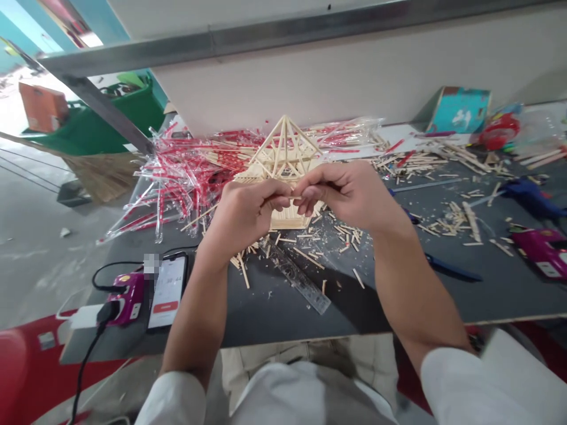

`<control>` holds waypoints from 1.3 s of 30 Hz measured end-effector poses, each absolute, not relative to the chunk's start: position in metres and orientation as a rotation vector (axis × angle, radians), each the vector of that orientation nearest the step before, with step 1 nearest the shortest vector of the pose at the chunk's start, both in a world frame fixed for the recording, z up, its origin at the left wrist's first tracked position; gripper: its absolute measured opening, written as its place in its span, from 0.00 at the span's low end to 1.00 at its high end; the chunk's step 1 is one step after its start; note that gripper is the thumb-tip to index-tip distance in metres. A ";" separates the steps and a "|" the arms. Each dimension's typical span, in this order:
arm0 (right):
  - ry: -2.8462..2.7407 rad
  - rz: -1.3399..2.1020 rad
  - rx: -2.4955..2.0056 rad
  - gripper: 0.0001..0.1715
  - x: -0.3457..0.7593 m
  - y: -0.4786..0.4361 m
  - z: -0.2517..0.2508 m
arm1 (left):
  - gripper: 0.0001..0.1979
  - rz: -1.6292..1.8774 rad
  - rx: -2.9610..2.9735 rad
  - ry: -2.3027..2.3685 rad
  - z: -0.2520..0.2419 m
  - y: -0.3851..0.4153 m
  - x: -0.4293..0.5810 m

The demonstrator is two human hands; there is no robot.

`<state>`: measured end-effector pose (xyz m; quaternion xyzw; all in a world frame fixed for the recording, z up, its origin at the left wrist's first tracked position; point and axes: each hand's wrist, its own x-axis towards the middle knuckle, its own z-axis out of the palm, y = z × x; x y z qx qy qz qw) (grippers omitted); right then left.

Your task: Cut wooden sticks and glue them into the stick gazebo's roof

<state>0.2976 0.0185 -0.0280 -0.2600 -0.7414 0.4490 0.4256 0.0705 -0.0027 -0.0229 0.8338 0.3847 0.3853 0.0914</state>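
Note:
My left hand (243, 212) and my right hand (343, 192) meet above the dark table (274, 307), fingers pinched together on a short thin wooden stick (296, 197) held between them. Just behind the hands stands a small house model (283, 159) built of wooden sticks, with a pointed roof frame. Cut stick pieces (310, 248) lie scattered under and around the hands. A clear plastic ruler (296, 277) lies on the table in front of the model.
A heap of red-and-clear stick wrappers (186, 177) covers the back left. A phone (167, 290) and a purple glue gun (126, 295) with cables sit at the left edge. More sticks (425, 159), a blue glue gun (531, 198), another purple one (543, 251) and a teal box (458, 110) lie right.

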 end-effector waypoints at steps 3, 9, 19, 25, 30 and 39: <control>-1.856 1.111 -0.692 0.10 0.297 0.020 -0.034 | 0.08 1.114 2.470 1.168 -0.028 0.004 0.070; -1.833 1.088 -0.742 0.11 0.298 0.022 -0.043 | 0.07 1.103 2.428 1.208 -0.033 0.008 0.073; -1.991 0.737 -0.742 0.09 0.296 0.026 -0.042 | 0.09 1.041 2.347 1.216 -0.037 0.012 0.075; -1.959 0.896 -0.757 0.09 0.296 0.026 -0.043 | 0.08 1.033 2.307 1.219 -0.037 0.013 0.075; -1.865 1.097 -0.749 0.07 0.299 0.025 -0.043 | 0.07 1.054 2.298 1.203 -0.035 0.011 0.077; -1.833 1.015 -0.844 0.13 0.293 0.023 -0.039 | 0.05 1.134 2.259 1.214 -0.041 0.014 0.077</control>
